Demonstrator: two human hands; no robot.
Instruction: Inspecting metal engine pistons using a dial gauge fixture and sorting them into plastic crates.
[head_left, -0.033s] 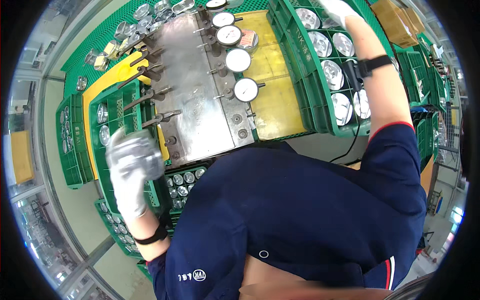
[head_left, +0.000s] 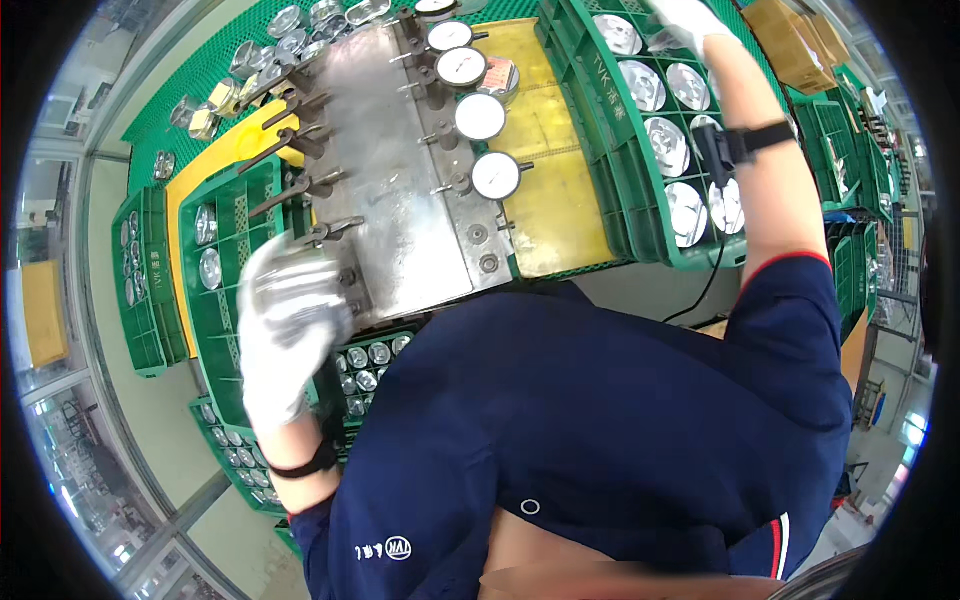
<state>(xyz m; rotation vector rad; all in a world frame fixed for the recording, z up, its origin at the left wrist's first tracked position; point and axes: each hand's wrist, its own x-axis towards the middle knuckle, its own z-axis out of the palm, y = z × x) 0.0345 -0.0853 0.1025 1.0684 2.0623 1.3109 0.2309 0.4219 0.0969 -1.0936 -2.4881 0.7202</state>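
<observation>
My left hand [head_left: 282,335], in a white glove, is closed around a shiny metal piston [head_left: 300,295], which is smeared by motion. Hand and piston are over the green crate [head_left: 222,322] at the left, beside the near left corner of the steel gauge fixture [head_left: 400,255]. At the far right, my gloved right hand [head_left: 688,22] reaches over a green crate [head_left: 600,150] of pistons [head_left: 666,145]. Blur and the picture's edge hide its fingers, so I cannot see whether it grips one.
Several dial gauges [head_left: 495,176] line the fixture's right side, and metal levers [head_left: 325,232] line its left. A yellow board [head_left: 545,140] lies between fixture and right crate. Loose pistons [head_left: 290,42] stand at the far left. A black cable [head_left: 708,290] hangs from my right wrist.
My left hand has moved a little to the right with the piston, toward the fixture. My right hand has shifted slightly right over the crate.
</observation>
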